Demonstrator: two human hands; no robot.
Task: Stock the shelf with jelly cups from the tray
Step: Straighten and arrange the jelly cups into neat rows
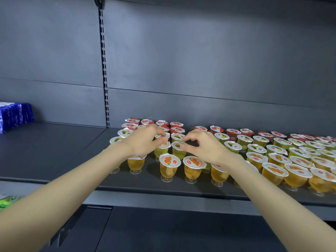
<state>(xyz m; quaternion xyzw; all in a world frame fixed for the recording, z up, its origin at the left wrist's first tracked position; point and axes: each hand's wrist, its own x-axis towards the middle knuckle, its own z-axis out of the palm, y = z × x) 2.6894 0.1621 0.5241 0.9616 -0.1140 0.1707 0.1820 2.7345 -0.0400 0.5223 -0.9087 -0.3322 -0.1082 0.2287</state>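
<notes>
Footed jelly cups (170, 167), upright in rows, on dark shelf (54, 151)

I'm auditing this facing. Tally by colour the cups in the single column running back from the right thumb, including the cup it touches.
Red cups: 2
Green cups: 2
Total: 4

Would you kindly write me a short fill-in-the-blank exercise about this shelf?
The front row of jelly cups holds ____ jelly.
The back-row cups are ____.
The packages at the far left are ____.
Missing words: orange; red; blue.
</notes>
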